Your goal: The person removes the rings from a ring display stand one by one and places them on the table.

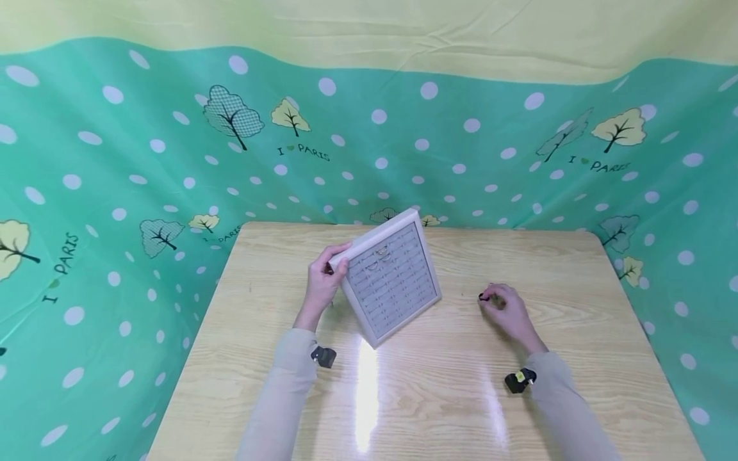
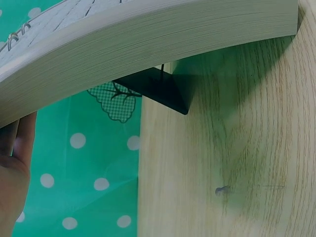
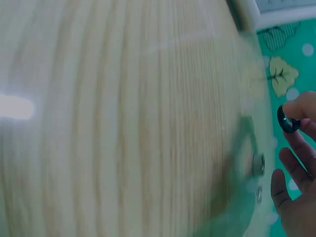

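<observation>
My left hand (image 1: 324, 282) grips the upper left corner of a white-framed ring display box (image 1: 353, 242), thumb on the front of the frame. The box is tilted, its grey slotted insert (image 1: 398, 282) facing me. A few rings (image 1: 382, 251) sit in the slots near the top. Behind the box, a black support flap (image 2: 160, 89) shows in the left wrist view. To the right, my right hand (image 1: 508, 314) pinches a black ring (image 3: 288, 121) between thumb and forefinger, apart from the box.
Under both hands lies a light wooden table (image 1: 438, 397). In the right wrist view, a dark ring (image 3: 258, 164) and a smaller silvery ring (image 3: 259, 194) are on the table near my right hand. A green dotted curtain (image 1: 380, 141) hangs behind the table and along its sides.
</observation>
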A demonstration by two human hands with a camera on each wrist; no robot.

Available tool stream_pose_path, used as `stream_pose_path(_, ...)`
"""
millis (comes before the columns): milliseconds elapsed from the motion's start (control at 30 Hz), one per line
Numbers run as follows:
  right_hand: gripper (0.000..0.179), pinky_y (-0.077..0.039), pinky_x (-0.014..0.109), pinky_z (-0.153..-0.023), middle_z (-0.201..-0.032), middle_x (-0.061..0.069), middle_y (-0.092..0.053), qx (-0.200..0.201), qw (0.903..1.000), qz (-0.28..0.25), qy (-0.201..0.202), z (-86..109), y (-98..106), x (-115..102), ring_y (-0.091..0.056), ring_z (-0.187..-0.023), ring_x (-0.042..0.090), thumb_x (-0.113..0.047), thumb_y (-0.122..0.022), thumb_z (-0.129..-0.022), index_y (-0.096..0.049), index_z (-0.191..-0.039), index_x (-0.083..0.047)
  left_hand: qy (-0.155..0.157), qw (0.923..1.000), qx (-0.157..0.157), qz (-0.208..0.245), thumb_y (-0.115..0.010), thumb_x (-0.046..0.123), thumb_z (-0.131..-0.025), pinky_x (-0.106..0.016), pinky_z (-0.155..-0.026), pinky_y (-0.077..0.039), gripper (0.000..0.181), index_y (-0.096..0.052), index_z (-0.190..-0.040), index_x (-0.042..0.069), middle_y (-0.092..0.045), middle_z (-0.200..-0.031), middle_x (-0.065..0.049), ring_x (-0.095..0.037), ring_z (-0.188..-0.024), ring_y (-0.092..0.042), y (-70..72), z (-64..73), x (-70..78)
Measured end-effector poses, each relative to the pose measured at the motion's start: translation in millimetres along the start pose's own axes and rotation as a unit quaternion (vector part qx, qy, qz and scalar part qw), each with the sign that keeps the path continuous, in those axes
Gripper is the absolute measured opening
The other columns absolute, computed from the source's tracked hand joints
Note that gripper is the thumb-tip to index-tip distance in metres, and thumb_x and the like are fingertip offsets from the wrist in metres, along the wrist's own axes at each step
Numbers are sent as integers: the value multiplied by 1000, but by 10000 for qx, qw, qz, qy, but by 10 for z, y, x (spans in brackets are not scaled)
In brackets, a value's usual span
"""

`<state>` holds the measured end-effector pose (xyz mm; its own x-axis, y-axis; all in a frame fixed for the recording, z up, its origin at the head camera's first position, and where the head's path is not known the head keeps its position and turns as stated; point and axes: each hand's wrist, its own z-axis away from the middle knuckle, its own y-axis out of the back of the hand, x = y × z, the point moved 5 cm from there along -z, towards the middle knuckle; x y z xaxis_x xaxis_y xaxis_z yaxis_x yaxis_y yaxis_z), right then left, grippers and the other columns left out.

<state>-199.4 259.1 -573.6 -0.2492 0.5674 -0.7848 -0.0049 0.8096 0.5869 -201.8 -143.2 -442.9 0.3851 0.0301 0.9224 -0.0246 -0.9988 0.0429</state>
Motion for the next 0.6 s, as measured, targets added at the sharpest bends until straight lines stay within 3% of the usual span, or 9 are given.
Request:
stream_pose_path(267,16,-38,47,-86,-105,24,-63,576,9980,248,-99,114,222,170,-48,-103,36,7,-69,-80,-66,-96,4,-112,9999,-81,62,-56,-8,-92,-28,-62,-58,26,-55,-118,-13,-61,-103,-35,-16,-79,-63,-10,1,11)
stream_pose_path(433,16,-35,55,-91,-109,27,-61,643,9971,279,-302,158,304,254,-46,-107,40,7,-67,-81,-65,-98,6,-109,9999,-49,77,-55,-9,-92,-27,-63,-58,26,-54,-117,-14,-60,-104,-35,-14,-79,-63,-9,3,16)
stream_pose_path(600,15,-38,44,-85,-110,26,-61,656,9962,336,-460,179,324,320,-46,-107,39,7,-65,-84,-65,-99,6,-121,9999,-43,70,-55,-9,-92,-27,-62,-58,25,-54,-117,-14,-60,-103,-35,-14,-79,-63,-10,2,21)
